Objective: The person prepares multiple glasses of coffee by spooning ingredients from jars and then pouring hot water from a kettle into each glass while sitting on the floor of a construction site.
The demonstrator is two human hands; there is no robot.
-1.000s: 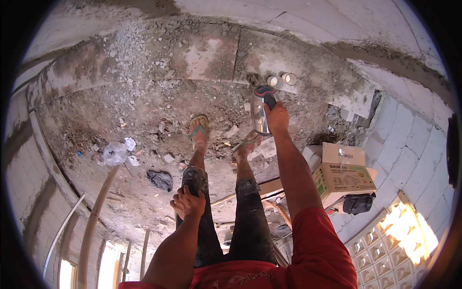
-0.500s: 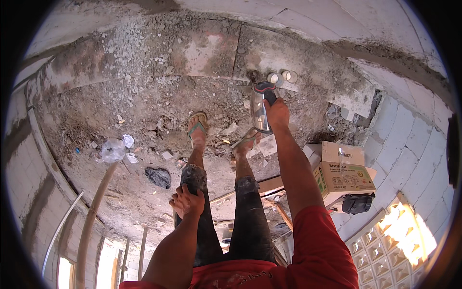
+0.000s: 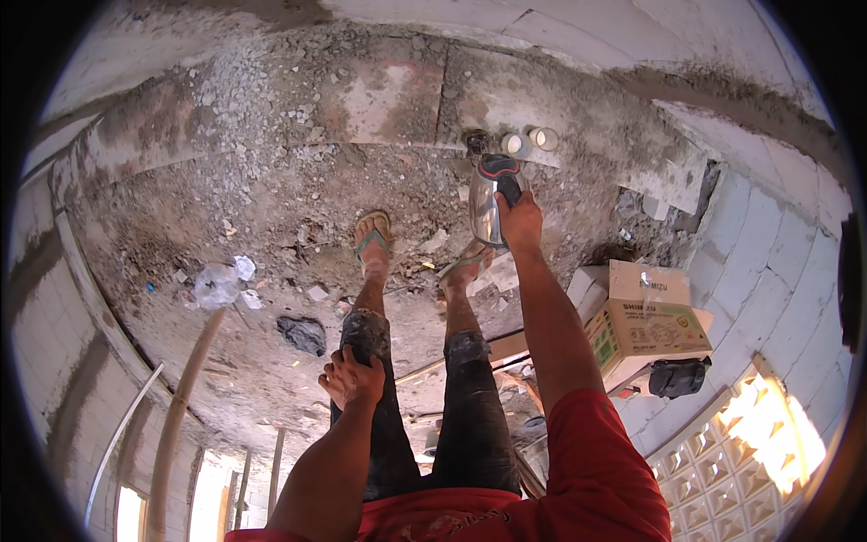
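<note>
My right hand [image 3: 521, 222] is closed round the black handle of a silver electric kettle [image 3: 484, 213]. The kettle has a black lid with a red ring and is tilted, its top toward the far side. Just beyond its top stands a dark-looking glass [image 3: 476, 142]; whether liquid runs between them I cannot make out. Beside that glass, to the right, are two paler cups [image 3: 516, 145] with light insides. My left hand [image 3: 351, 378] lies on my left knee, fingers a little bent and apart, holding nothing.
Rubble [image 3: 262, 99] covers the dirt ground at the far left. A cardboard box [image 3: 646, 330] and a black bag [image 3: 677, 378] are at the right by the block wall. Plastic litter [image 3: 215, 285], a dark crumpled bag [image 3: 302, 335] and a leaning pole [image 3: 181, 406] are at the left.
The kettle has shifted very slightly left and toward me in my right hand. The glass beyond it looks darker. My left hand stays on the knee.
</note>
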